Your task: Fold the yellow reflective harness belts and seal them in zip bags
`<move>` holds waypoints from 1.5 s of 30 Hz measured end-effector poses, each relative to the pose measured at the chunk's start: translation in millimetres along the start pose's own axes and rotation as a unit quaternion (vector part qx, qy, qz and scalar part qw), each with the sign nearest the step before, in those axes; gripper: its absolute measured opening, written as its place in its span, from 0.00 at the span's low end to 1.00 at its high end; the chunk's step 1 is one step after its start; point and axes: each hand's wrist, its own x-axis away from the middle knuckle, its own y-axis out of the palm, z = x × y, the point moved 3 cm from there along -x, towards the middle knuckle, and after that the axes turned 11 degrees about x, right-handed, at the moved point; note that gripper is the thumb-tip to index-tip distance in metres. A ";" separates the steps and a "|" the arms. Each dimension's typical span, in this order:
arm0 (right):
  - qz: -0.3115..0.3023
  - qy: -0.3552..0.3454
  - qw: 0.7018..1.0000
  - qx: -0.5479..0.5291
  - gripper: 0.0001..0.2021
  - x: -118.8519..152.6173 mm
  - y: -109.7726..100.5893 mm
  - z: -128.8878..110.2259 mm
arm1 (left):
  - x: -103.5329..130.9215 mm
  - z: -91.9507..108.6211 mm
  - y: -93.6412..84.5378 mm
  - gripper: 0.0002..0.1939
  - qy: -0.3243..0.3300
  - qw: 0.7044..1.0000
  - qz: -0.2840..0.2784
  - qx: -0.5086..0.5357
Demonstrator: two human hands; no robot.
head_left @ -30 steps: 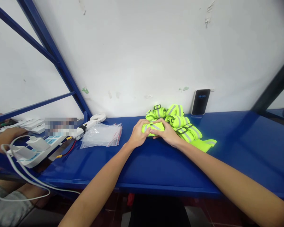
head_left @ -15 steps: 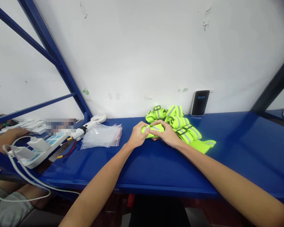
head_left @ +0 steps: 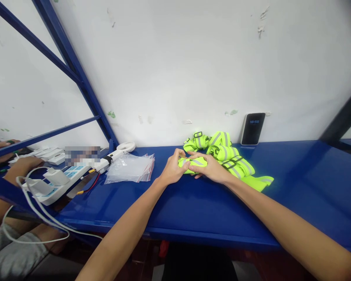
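Observation:
Between my two hands is a small folded bundle of yellow-green reflective strap [head_left: 196, 162], held above the blue table [head_left: 175, 207]. My left hand [head_left: 174, 167] grips its left end, thumb on top. The right end is pinched by my right hand [head_left: 212, 168], with its thumb across the front and fingertips showing underneath. Just behind and to the right lies a pile of similar reflective straps [head_left: 225, 152] with black buckles; one loose end trails to the right.
Left of my hands lie clear zip bags [head_left: 130, 168] and a small white fan [head_left: 125, 147]. Farther left are a power strip [head_left: 73, 173], white cables and another person's arm [head_left: 23, 168] beyond the blue frame [head_left: 76, 74]. A phone [head_left: 253, 128] leans against the wall.
The view has shifted slightly, so everything sits a little farther right. My right thumb now lies flatter along the bundle, and my hands remain closed on it.

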 end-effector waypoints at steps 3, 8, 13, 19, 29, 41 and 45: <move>-0.014 0.008 1.000 -0.003 0.18 -0.1 0.8 2.5 | 0.1 -1.4 0.6 0.17 -0.003 1.000 -0.020 -0.001; 0.020 0.003 1.000 0.017 0.21 -2.9 1.6 2.4 | -0.9 1.4 -0.4 0.19 0.012 0.999 -0.037 -0.008; 0.093 -0.072 0.986 0.114 0.15 -4.0 0.1 -4.3 | -5.1 23.3 -23.9 0.20 0.036 0.995 -0.072 -0.065; 0.151 -0.118 0.971 0.144 0.13 -1.2 1.9 -8.6 | -4.6 24.3 -106.2 0.26 -0.151 0.916 0.027 -0.372; 0.151 -0.068 0.986 0.027 0.17 2.1 10.9 -12.4 | -2.3 -11.2 -102.8 0.14 -0.198 0.926 -0.087 -0.310; 0.187 0.021 0.980 -0.067 0.23 -8.8 7.7 9.8 | -8.1 -26.4 -15.6 0.13 -0.130 0.975 -0.157 -0.094; 0.166 0.025 0.984 -0.064 0.22 -9.8 12.2 14.0 | -5.5 -30.4 -19.5 0.11 -0.137 0.978 -0.153 -0.037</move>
